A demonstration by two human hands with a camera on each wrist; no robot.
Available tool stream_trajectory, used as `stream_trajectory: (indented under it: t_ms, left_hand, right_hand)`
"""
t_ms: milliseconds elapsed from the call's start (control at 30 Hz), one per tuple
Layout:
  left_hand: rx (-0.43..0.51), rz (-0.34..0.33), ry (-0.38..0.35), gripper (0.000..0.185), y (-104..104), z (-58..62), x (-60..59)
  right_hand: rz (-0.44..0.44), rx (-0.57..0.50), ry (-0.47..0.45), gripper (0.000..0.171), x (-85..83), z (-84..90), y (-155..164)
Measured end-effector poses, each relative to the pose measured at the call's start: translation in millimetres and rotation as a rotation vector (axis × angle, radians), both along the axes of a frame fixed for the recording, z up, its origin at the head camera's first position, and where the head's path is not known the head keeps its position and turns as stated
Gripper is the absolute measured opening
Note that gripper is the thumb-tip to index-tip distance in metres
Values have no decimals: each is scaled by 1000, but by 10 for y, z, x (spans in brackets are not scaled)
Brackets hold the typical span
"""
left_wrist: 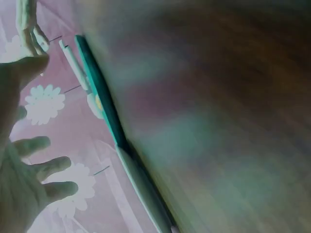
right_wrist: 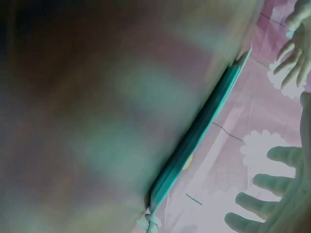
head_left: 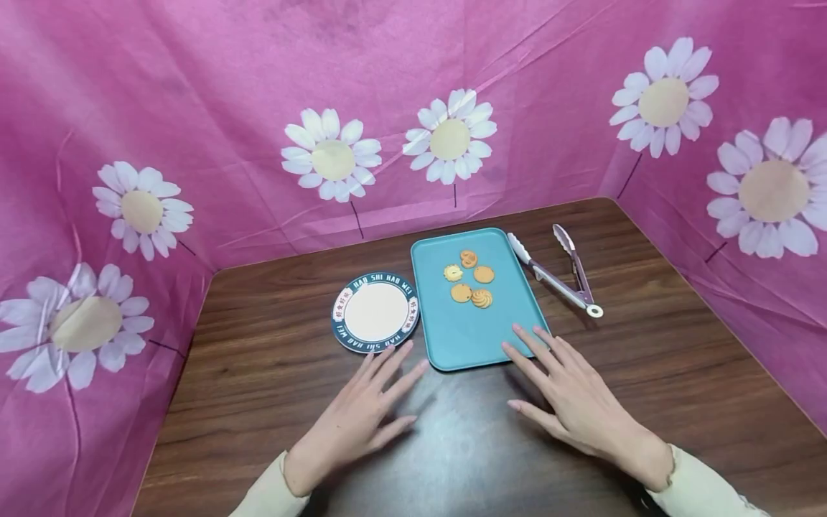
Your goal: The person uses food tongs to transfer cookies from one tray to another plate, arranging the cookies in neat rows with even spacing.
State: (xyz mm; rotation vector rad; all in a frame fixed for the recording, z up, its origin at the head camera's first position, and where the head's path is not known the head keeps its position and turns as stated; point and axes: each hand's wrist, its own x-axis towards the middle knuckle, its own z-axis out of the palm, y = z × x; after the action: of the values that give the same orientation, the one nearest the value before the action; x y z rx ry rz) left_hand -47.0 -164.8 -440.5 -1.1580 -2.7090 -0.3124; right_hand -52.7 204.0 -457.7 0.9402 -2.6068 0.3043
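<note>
Several biscuits [head_left: 481, 299] lie grouped on the upper half of a teal tray [head_left: 478, 341]. Left of the tray, close against its edge, is a round plate [head_left: 377, 311] with a white middle and a dark lettered rim. A pair of metal tongs [head_left: 561, 286] lies spread on the tray's right. My left hand [head_left: 362, 409], fingers spread, hovers in front of the plate and holds nothing. Also spread and holding nothing, my right hand [head_left: 575, 391] is by the tray's near right corner. In the wrist views both hands appear raised off the tabletop.
The brown wood-grain table [head_left: 258, 402] carries these things. Pink cloth [head_left: 245, 86] printed with white daisies hangs behind it and along both sides. Cream sleeves [head_left: 701, 485] cover the forearms.
</note>
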Motion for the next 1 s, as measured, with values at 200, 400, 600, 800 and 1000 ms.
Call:
stream_trajectory:
  t_ms: [200, 400, 600, 800, 1000]
  left_hand:
    - [236, 102, 42, 73, -31, 106, -80]
    - [436, 293, -13, 44, -130, 169, -187]
    - [566, 512, -109, 34, -301, 87, -342]
    - [577, 708, -284, 50, -470, -27, -516]
    - [568, 797, -433, 72, -616, -75, -660]
  right_hand:
    - [9, -105, 113, 71, -175, 137, 40]
    - [-35, -245, 207, 64, -413, 275, 107]
    - [-151, -341, 189, 58, -598, 295, 206]
    - [-295, -352, 120, 67, -719, 287, 296]
    - [-412, -342, 19, 76, -828, 298, 353]
